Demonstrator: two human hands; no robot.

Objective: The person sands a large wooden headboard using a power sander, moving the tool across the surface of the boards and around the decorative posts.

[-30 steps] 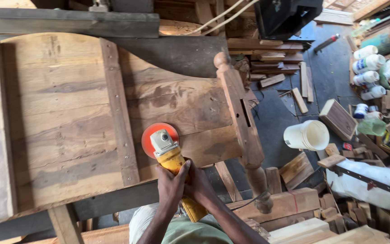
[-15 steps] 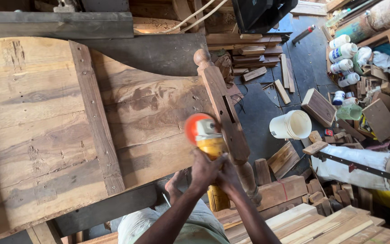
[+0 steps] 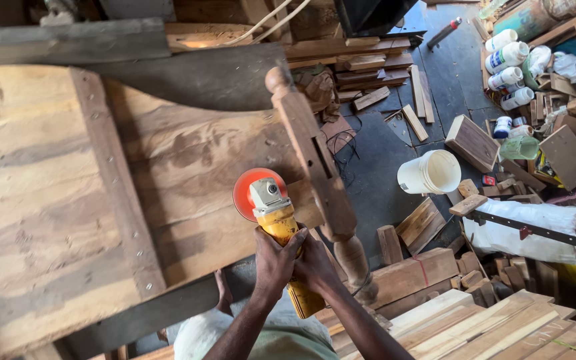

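Centrally, yellow angle grinder with its orange disc lying flat on the wooden headboard panel, near the panel's lower right edge, just beside the turned post. Left hand and right hand both clenched round the grinder's yellow body, side by side and touching, thumbs up top. Panel lies flat, rough planks, a nailed cross batten running down it left of the disc. Post lies along the panel's right edge, knob at the far end. Beyond the post, dark floor with a white bucket, scattered wood offcuts, a cluster of white bottles at upper right. Pale planks stacked lower right. Person's light green shirt at bottom edge.
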